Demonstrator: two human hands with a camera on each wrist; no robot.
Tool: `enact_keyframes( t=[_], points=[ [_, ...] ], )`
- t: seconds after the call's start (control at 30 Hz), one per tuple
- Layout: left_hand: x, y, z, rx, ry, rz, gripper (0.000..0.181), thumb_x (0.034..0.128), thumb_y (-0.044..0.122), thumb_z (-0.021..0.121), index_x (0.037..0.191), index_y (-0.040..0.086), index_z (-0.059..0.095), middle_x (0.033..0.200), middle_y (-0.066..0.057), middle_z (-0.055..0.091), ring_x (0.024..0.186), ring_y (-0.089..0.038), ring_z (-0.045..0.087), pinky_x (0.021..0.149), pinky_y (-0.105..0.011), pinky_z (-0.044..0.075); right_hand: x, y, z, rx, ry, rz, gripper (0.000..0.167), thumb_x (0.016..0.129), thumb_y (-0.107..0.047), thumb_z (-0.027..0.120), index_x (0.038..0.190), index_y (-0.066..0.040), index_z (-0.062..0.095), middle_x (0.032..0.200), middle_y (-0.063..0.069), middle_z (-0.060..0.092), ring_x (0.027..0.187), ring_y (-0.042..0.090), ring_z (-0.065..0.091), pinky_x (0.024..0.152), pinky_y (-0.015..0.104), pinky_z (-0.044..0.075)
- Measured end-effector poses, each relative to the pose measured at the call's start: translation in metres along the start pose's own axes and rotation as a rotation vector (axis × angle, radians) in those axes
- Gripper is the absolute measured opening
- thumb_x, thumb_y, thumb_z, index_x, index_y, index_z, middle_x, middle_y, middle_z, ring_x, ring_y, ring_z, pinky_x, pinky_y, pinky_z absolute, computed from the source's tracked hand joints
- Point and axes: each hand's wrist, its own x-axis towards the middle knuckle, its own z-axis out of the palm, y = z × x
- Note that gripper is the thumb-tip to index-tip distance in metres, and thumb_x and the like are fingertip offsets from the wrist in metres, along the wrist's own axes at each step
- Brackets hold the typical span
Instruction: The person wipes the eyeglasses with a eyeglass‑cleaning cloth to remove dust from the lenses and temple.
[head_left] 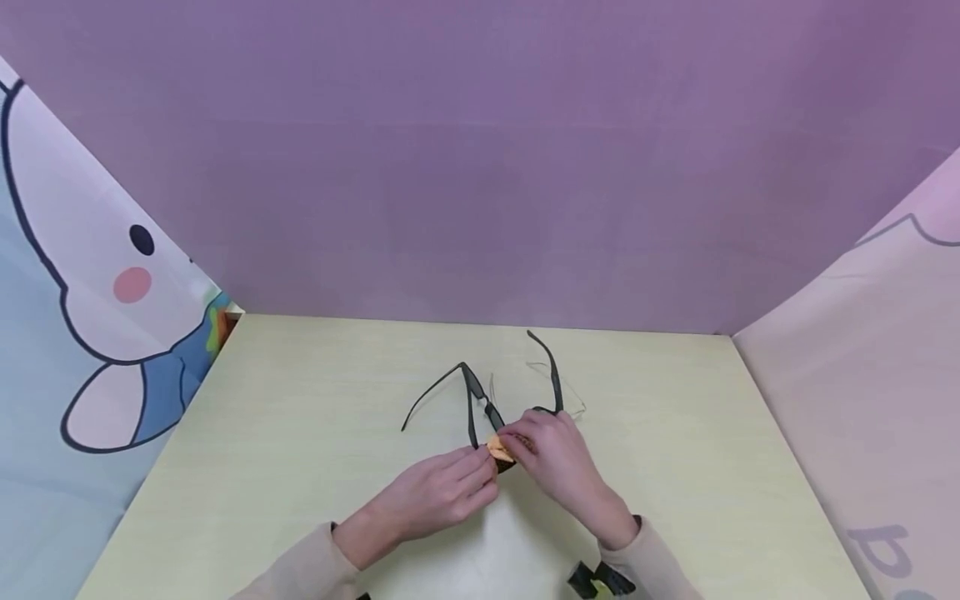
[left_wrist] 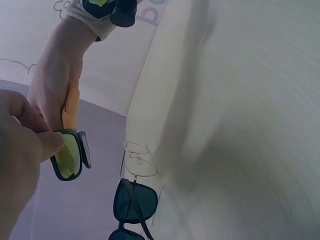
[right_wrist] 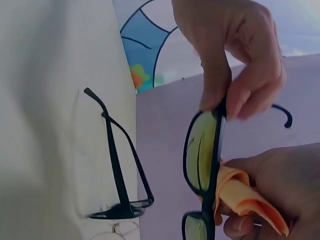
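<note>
Held above the table is a pair of black-framed glasses with yellow lenses [right_wrist: 197, 150]. My left hand [head_left: 442, 492] pinches one end of the frame between thumb and fingers. From the other side, my right hand [head_left: 558, 462] grips a folded orange cloth [right_wrist: 240, 195] against the frame, and that hand hides part of the glasses in the head view. One dark temple [head_left: 555, 379] sticks up beyond the right hand. Behind the hands, black sunglasses [left_wrist: 135, 202] stand on the table with their temples unfolded.
Thin wire-rimmed glasses [left_wrist: 140, 174] lie beyond the sunglasses. The pale table [head_left: 322, 375] meets a purple backdrop [head_left: 480, 167] at the back. Printed cartoon panels [head_left: 97, 292] flank the sides. A black device [head_left: 600, 579] is worn near the right wrist.
</note>
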Motion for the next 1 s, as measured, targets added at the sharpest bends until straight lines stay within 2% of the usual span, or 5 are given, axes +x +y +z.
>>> enact_keyframes(
  t=[0.27, 0.53, 0.6, 0.8, 1.0],
  points=[
    [-0.0027, 0.0014, -0.0006, -0.025, -0.019, 0.006, 0.045, 0.1053, -0.008, 0.026, 0.099, 0.014, 0.065, 0.113, -0.003, 0.074, 0.11, -0.015, 0.069, 0.096, -0.025, 0.056, -0.0006, -0.0048, -0.0018, 0.278, -0.177, -0.001, 0.011, 0.094, -0.009, 0.072, 0.102, -0.011, 0.08, 0.084, -0.012, 0.069, 0.071, -0.003, 0.051, 0.076, 0.027, 0.041],
    [-0.0017, 0.0019, 0.0008, -0.002, -0.008, 0.026, 0.043, 0.1044, -0.008, 0.028, 0.099, 0.015, 0.064, 0.108, -0.001, 0.072, 0.106, -0.016, 0.067, 0.095, -0.025, 0.056, -0.0007, 0.0024, 0.0046, 0.045, -0.023, 0.0, 0.004, 0.091, -0.016, 0.078, 0.093, -0.016, 0.081, 0.07, -0.013, 0.059, 0.064, -0.002, 0.043, 0.065, 0.021, 0.031],
    [-0.002, 0.0022, 0.0008, -0.002, -0.012, 0.02, 0.044, 0.105, -0.008, 0.027, 0.099, 0.015, 0.064, 0.108, -0.001, 0.072, 0.106, -0.016, 0.067, 0.095, -0.025, 0.056, -0.0012, 0.0023, 0.005, 0.059, -0.026, 0.002, 0.003, 0.091, -0.015, 0.078, 0.093, -0.015, 0.081, 0.071, -0.013, 0.059, 0.064, -0.003, 0.044, 0.066, 0.021, 0.032],
    [-0.0034, 0.0041, -0.0001, -0.016, -0.019, 0.01, 0.045, 0.1055, -0.007, 0.026, 0.1, 0.014, 0.065, 0.114, -0.002, 0.074, 0.111, -0.015, 0.069, 0.098, -0.025, 0.055, -0.0045, -0.0049, -0.0007, 0.21, -0.143, -0.049, 0.01, 0.094, -0.01, 0.074, 0.101, -0.012, 0.08, 0.079, -0.014, 0.063, 0.067, -0.004, 0.046, 0.071, 0.024, 0.037],
    [-0.0027, 0.0056, -0.0015, -0.031, -0.033, -0.012, 0.04, 0.1055, -0.007, 0.03, 0.098, 0.014, 0.063, 0.11, 0.001, 0.072, 0.108, -0.013, 0.067, 0.096, -0.024, 0.055, -0.0028, -0.0014, -0.0025, 0.092, -0.079, -0.025, 0.007, 0.091, -0.015, 0.077, 0.097, -0.014, 0.081, 0.072, -0.015, 0.058, 0.064, -0.003, 0.043, 0.068, 0.023, 0.034]
  ],
)
